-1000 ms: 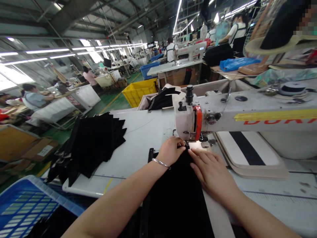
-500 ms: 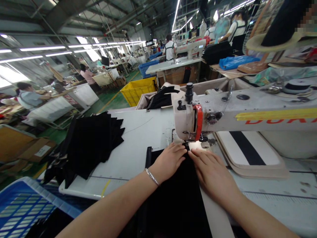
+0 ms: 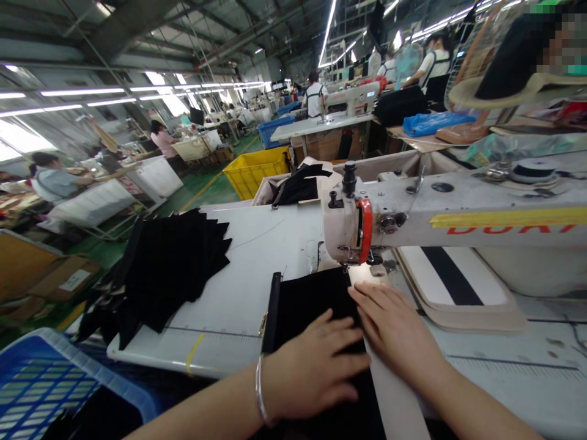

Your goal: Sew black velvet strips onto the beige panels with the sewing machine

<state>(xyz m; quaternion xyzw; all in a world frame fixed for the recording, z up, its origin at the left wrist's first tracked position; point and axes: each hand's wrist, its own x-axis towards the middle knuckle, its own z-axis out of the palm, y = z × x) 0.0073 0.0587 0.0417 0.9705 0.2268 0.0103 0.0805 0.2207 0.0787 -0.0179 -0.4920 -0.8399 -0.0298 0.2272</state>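
Note:
A black fabric panel (image 3: pixel 312 299) lies under the sewing machine's head (image 3: pixel 346 226), its far edge at the presser foot. Along its left side runs a dark zipper strip (image 3: pixel 273 311) with a gold-coloured pull. Beside its right edge is a pale strip (image 3: pixel 394 385) that reaches up to the needle area. My left hand (image 3: pixel 321 360), with a silver bangle at the wrist, is over the black panel, fingers spread, slightly blurred. My right hand (image 3: pixel 389 318) lies flat with fingers stretched out on the seam between panel and pale strip, just in front of the needle.
A pile of black fabric pieces (image 3: pixel 169 269) lies on the table's left. Pale panels with a black stripe (image 3: pixel 458 281) are stacked under the machine arm. A blue basket (image 3: pixel 50 348) stands at lower left, a yellow bin (image 3: pixel 257 171) behind the table. Several people work farther off.
My left hand has drawn back from the needle toward me, uncovering the panel's far part. The right hand has stayed nearly in place, a little lower.

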